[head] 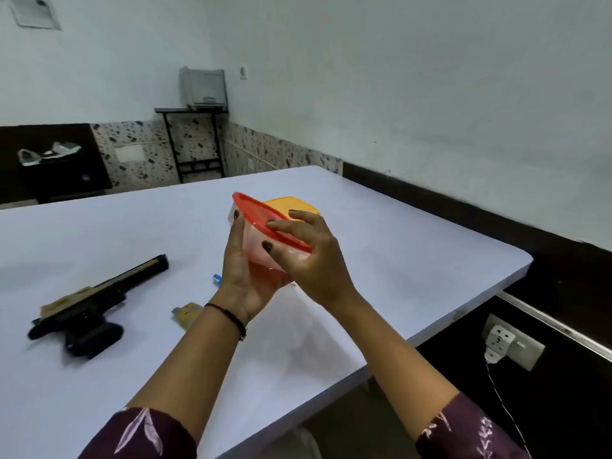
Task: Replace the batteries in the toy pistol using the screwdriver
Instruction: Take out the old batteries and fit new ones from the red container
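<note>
A black toy pistol (89, 309) with a tan strip along its top lies on the white table (414, 260) at the left. My left hand (245, 276) holds a clear plastic box with a red lid (265, 220) from below, tilted, above the table's middle. My right hand (308, 253) grips the red lid's near edge with curled fingers. A second box with a yellow lid (294, 204) sits on the table just behind. A small yellow-green pack (187, 313) and a blue-and-white item (217, 278) lie on the table by my left wrist. No screwdriver is clearly visible.
The table's right edge runs diagonally beside a dark wall panel carrying a socket with a plug and cable (503, 342). A black stand with a grey device (202, 91) stands in the far corner. A dark cabinet (53, 164) is at the far left.
</note>
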